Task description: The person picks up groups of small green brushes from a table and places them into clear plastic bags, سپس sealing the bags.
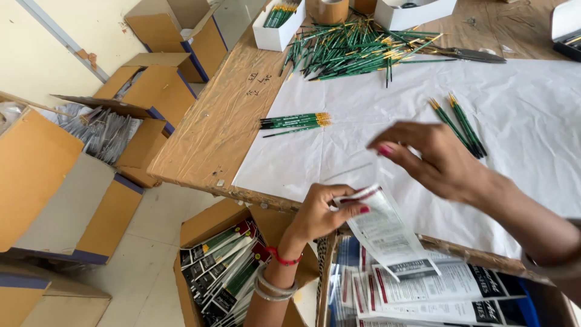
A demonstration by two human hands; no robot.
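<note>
White paper [375, 115] covers the worktable, keeping the green-handled paintbrushes easy to see: a loose heap [357, 45] at upper centre, a small bundle [296, 121] left of centre, another few [461, 124] to the right. Left hand [321, 212], lower centre, pinches a clear printed sleeve [381, 227] by its top edge, mouth up, over a stack of like sleeves [436, 287]. Right hand [433, 160] hovers above, fingers loosely spread, apparently empty. Carton of packed sets [224, 266] sits lower left.
</note>
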